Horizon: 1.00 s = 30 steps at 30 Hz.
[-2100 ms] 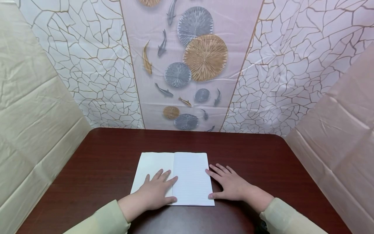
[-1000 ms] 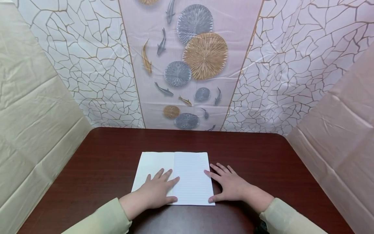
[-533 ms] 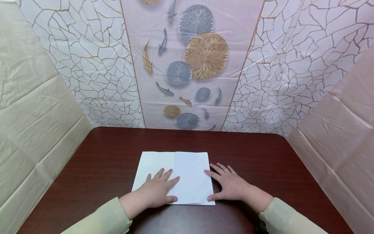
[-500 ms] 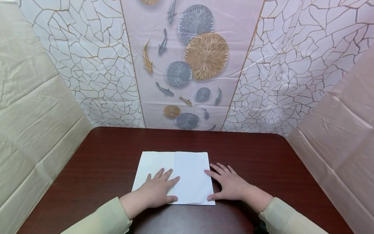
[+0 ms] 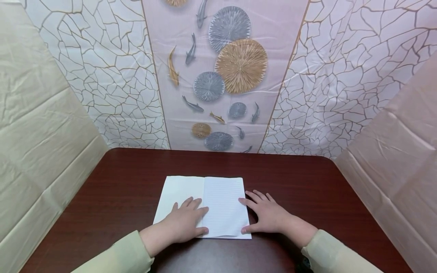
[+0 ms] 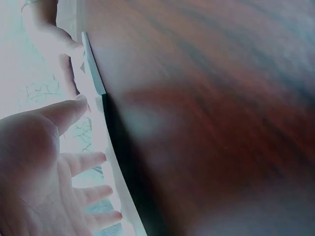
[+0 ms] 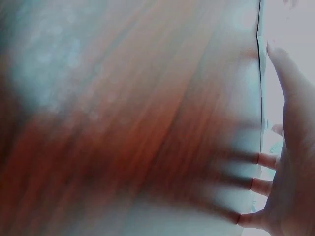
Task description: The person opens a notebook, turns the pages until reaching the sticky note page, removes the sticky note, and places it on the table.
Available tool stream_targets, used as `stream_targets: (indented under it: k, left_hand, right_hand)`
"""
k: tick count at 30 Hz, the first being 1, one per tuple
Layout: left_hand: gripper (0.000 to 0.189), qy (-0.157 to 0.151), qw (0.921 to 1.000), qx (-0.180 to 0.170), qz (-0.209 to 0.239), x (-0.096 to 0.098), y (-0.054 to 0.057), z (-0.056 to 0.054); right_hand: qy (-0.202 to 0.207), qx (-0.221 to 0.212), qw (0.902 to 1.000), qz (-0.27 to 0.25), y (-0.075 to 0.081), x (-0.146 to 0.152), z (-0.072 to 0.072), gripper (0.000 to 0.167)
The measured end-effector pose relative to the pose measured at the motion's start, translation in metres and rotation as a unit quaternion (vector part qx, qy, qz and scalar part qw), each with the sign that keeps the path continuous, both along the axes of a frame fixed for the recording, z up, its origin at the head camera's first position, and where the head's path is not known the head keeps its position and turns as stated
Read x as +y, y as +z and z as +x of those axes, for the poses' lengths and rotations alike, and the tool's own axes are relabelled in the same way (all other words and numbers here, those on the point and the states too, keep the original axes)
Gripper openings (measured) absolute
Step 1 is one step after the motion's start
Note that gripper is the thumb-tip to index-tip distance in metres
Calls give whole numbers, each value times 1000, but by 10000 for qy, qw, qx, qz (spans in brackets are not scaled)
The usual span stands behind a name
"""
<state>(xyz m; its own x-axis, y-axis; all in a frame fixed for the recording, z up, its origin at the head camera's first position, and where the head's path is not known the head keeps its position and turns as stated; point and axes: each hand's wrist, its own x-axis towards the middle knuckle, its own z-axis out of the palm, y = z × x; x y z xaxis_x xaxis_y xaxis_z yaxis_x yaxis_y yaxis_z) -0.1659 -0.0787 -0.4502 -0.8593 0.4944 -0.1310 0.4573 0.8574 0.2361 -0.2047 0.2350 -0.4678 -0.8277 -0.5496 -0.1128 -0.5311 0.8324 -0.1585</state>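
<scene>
An open notebook [image 5: 225, 193] lies on the table, its left side plain white and its right page ruled with lines. My left hand [image 5: 182, 223] rests flat across the left side with fingers spread, thumb and index finger reaching over the fold. At the right edge is my right hand [image 5: 269, 216], its thumb on the page's lower right corner and its index fingertip on the edge higher up. Its other fingers stretch onto the tabletop. Near that thumb the page's bottom edge bows up slightly from the sheets beneath. The left wrist view shows the notebook's edge [image 6: 96, 69] side-on.
The dark reddish-brown table [image 5: 136, 167] reaches back to a patterned cloth [image 5: 218, 113] with fish and round motifs. Beige cloth panels [image 5: 44, 151] stand along both sides. Pale sleeves [image 5: 119, 252] cover the forearms.
My right thumb has slid slightly left on the page, and the page's lower right corner has shifted inward and bowed up. My left hand stays nearly in place.
</scene>
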Motion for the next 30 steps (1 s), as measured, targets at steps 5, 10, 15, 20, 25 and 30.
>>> stream_targets:
  k: [5, 10, 15, 20, 25, 30]
  left_hand:
    - [57, -82, 9995, 302, 44, 5, 6, 5]
    - [50, -355, 9967, 725, -34, 15, 7, 11]
    - [45, -675, 9894, 1273, -163, 24, 10, 16]
    - [43, -927, 9820, 1617, -293, 33, 8, 15]
    - [39, -1168, 9732, 1947, -376, 41, 4, 13]
    - [31, -1319, 9667, 2155, -411, 46, 4, 11]
  right_hand:
    - [-43, 58, 10000, 15, 1, -2, 1, 102]
    - [-115, 129, 9998, 46, 3, -5, 2, 101]
    - [-152, 238, 9996, 63, 1, -7, 1, 102]
    - [-191, 287, 9994, 23, 0, -8, 1, 98]
    - [-208, 340, 9992, 10, -1, -9, 1, 97]
    - [-249, 327, 9992, 7, -1, -9, 2, 97]
